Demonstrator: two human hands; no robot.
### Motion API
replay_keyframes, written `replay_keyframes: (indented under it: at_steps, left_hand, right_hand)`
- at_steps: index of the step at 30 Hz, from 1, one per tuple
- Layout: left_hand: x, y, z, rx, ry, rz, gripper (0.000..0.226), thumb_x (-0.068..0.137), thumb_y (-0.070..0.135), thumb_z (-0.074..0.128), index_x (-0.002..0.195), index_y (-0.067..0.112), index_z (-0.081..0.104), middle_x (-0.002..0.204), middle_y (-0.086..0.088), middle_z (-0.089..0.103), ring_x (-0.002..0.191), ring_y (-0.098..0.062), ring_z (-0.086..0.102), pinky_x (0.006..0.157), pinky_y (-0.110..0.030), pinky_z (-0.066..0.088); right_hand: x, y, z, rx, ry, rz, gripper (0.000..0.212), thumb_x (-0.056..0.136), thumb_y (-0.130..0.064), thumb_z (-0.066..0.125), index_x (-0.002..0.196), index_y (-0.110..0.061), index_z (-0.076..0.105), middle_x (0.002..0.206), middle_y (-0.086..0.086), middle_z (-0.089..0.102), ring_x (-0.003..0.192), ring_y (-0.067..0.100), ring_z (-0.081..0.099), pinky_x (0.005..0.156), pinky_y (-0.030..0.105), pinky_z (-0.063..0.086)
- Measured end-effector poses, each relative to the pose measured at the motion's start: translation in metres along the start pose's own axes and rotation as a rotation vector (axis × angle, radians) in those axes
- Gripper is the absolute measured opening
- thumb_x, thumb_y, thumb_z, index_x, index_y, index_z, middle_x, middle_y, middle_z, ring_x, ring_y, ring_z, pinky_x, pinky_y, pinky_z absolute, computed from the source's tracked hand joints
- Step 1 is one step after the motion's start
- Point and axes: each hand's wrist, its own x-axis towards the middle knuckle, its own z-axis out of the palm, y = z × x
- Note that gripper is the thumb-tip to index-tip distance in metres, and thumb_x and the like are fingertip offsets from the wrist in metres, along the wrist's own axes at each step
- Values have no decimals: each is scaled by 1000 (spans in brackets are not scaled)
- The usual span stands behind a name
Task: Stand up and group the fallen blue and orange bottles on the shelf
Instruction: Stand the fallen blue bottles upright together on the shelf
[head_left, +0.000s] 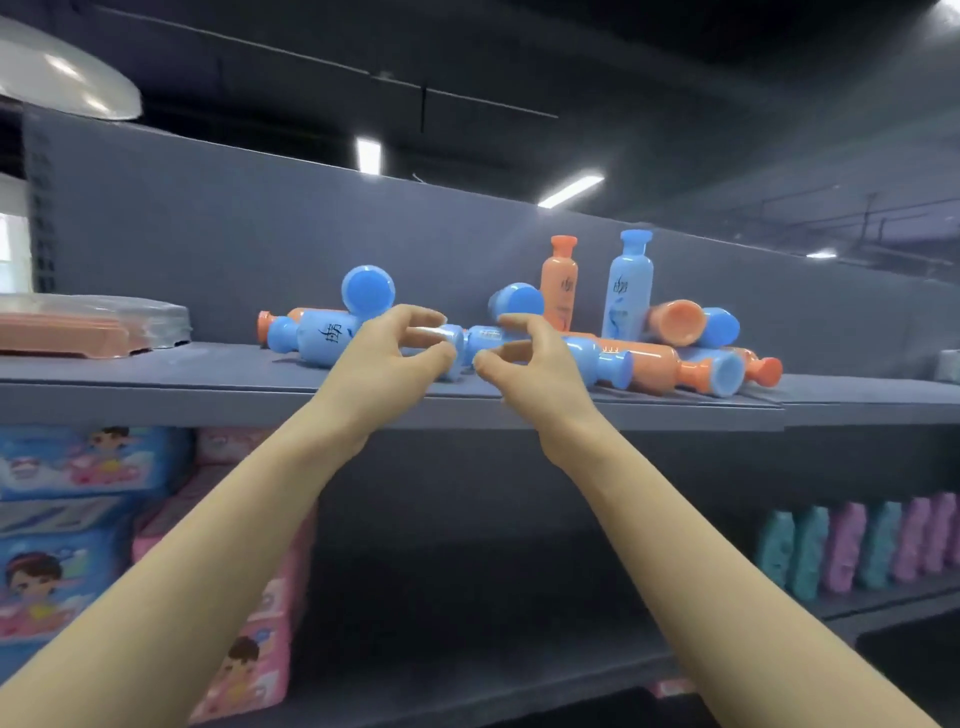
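Up on the grey shelf (156, 371), the upright blue bottle (627, 286) serves as the landmark, standing near the back panel right of centre. Far to its left a wrapped stack of pink trays (78, 327) lies at the shelf's left end. Nearer, still left of it, a fallen blue bottle (317, 338) lies on its side with an orange bottle (291, 318) lying behind it, and a blue bottle's round base (368, 291) faces the camera just above them.

Next comes the left hand (387, 358), its grip half curled with thumb and fingers bent toward a small fallen blue bottle (451, 348) at the fingertips; whether it truly pinches it, I cannot tell. Close beside, the right hand (530, 364) shows the same curled grip over another lying blue bottle (592, 358), contact likewise unclear. Behind the right hand another blue bottle (517, 304) lies with its base toward the camera.

Immediately left of the landmark stands the upright orange bottle (559, 283), the two side by side. Below and right of the landmark, a long orange bottle (654, 364) lies on its side, with more fallen blue and orange bottles heaped behind it (696, 325).

Beneath the shelf, well below the landmark, pink and blue packets (67, 519) fill the lower left, and pastel bottles (857, 545) line the lower right.
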Motion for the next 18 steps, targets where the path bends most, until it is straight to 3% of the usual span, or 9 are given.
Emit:
replay_keyframes:
  at_steps: [9, 15, 18]
  left_hand:
    - [19, 6, 11, 34, 164, -105, 23, 87, 13, 56, 106, 26, 56, 100, 12, 64, 112, -16, 57, 100, -42, 45]
    - [23, 4, 17, 67, 183, -100, 20, 89, 14, 56, 93, 33, 55, 96, 18, 62, 103, -10, 58, 100, -42, 46]
    - [27, 3, 17, 93, 187, -79, 18, 89, 15, 56, 101, 29, 56, 94, 21, 60, 98, -7, 57, 99, -40, 47]
  right_hand:
    - [38, 11, -6, 121, -140, -72, 46, 89, -11, 56, 132, -20, 42, 101, 0, 54, 83, 6, 51, 66, 14, 41]
    - [53, 19, 1, 170, -207, -94, 43, 89, -10, 56, 128, -21, 43, 85, -8, 51, 78, -2, 49, 64, 11, 38]
    - [59, 21, 6, 158, -219, -113, 42, 89, -11, 57, 128, -20, 44, 86, -6, 53, 79, 1, 51, 63, 11, 40]
